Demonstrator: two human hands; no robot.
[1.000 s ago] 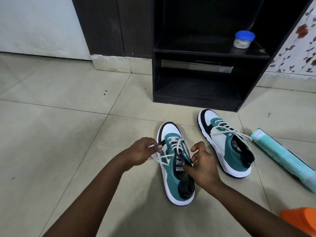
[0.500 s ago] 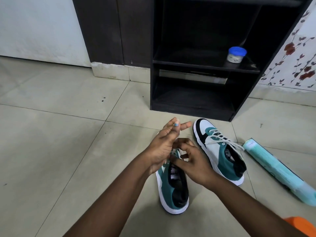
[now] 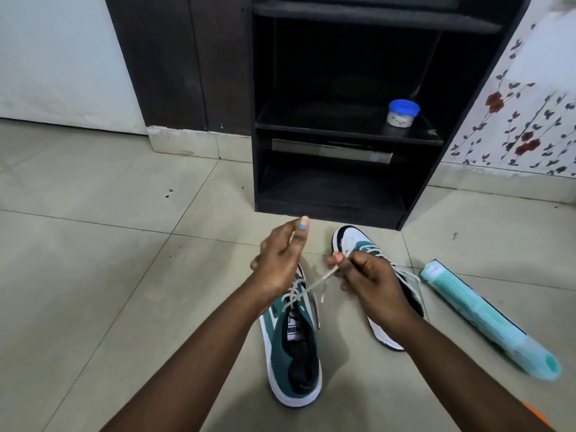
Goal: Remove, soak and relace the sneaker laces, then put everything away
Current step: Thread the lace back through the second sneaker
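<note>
While drawing the lace (image 3: 314,283) taut, keep left hand (image 3: 282,260) and right hand (image 3: 366,280) pinched on its ends above the near shoe (image 3: 293,363) on the floor (image 3: 93,275). Pull evenly; avoid skewing eyelets. Leave far shoe (image 3: 352,244) undisturbed.

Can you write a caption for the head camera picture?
Two hands pull a white lace on a teal sneaker.

Near sneaker (image 3: 293,353) teal, white, black; laces (image 3: 299,291) white. Shelf unit (image 3: 343,120) black. Jar lid (image 3: 404,107) blue. Right wall (image 3: 530,120) red-flowered.
</note>
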